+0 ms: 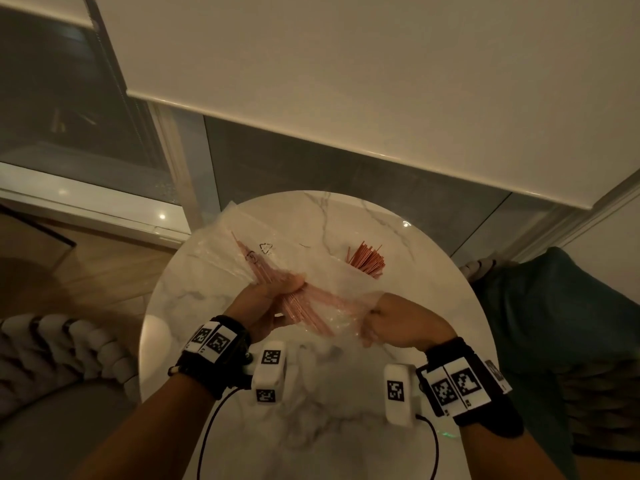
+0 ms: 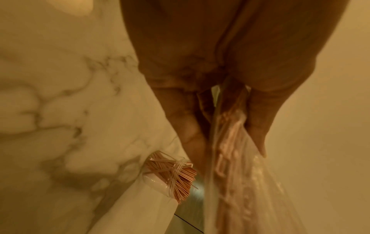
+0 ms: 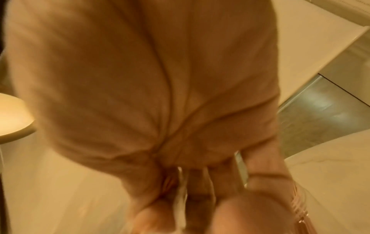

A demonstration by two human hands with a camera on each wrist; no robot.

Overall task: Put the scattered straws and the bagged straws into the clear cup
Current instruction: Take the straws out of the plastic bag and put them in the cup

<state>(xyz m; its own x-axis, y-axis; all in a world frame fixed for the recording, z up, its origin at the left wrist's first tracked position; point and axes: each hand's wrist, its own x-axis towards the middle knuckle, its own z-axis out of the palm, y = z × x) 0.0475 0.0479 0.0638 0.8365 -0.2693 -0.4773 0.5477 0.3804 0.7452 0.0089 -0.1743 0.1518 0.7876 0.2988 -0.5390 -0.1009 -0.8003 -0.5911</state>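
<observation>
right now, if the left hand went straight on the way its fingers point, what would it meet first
Probably only the clear bag of pink straws it already grips. The left hand points up and right across the marble table, roughly toward the cup of straws, though depth is unclear.

The table [image 1: 346, 216] is glossy white marble, grey-veined. The bag [image 1: 221, 244] is thin clear plastic film — crinkled, shiny — and the cup [image 2: 158, 185] is smooth clear plastic.

Both hands raised, left hand [image 1: 273, 299] and right hand [image 1: 398, 323] clenched.
</observation>
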